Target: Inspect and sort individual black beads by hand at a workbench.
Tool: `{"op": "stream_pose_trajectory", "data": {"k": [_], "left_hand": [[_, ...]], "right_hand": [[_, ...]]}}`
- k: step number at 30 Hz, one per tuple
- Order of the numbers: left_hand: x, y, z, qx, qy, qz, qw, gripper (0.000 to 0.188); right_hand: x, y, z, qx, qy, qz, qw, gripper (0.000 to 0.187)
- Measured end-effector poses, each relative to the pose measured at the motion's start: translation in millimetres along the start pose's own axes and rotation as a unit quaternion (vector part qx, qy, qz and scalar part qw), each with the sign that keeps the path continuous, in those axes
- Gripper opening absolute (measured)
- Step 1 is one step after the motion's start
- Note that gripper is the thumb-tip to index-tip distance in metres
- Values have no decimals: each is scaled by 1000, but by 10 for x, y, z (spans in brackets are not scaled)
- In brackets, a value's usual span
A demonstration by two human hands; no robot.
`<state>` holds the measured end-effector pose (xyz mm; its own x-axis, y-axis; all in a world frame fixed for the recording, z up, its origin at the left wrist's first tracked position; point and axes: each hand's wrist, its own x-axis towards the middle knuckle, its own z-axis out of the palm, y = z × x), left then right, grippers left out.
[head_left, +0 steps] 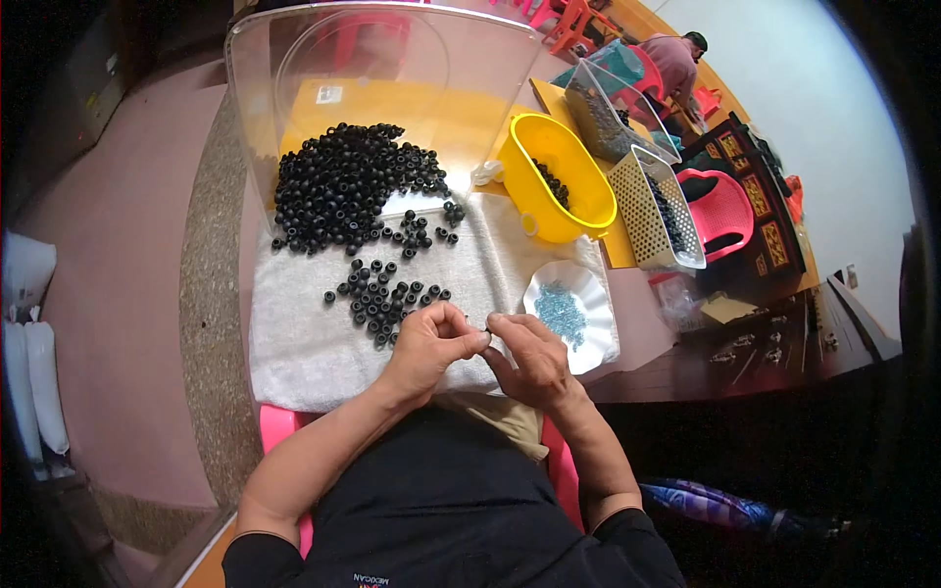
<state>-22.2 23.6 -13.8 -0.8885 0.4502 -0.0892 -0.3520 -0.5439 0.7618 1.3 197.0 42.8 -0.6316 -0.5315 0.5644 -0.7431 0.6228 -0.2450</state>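
Note:
My left hand [431,345] and my right hand [534,358] meet at the near edge of a white towel [294,338], fingertips pinched together. Between them shows a sliver of a small dark piece, mostly hidden by the fingers; its kind cannot be made out. Just beyond my left hand lies a loose cluster of black, round, bead-like pieces with holes [377,299]. A white fluted dish [591,294] sits beside my right hand, holding many tiny pale-blue clear bits [561,316].
A large clear plastic bin [480,59], on its side, spills a heap of black pieces [338,186] onto the towel. Right of it stand a yellow tub [521,196], a perforated white basket [642,220] and a clear box [598,122]. A person [671,64] sits farther back.

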Motion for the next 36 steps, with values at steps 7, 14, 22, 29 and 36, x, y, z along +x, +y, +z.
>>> {"op": "stream_pose_trajectory", "data": {"k": [7,14,22,29,36], "left_hand": [[-12,56,31,-6,-25,-2,1000,16],[-20,41,29,5,-21,-21,1000,16],[-35,49,79,4,18,-38,999,13],[-42,-24,87,6,43,-28,999,12],[-32,-26,91,20,61,-30,997,12]], "right_hand": [[-4,-6,32,44,37,0,998,47],[-42,25,34,94,49,62,992,42],[-62,140,-48,142,75,159,974,33],[472,1126,-591,-98,220,210,947,28],[732,1406,-404,-174,100,195,960,25]]}}
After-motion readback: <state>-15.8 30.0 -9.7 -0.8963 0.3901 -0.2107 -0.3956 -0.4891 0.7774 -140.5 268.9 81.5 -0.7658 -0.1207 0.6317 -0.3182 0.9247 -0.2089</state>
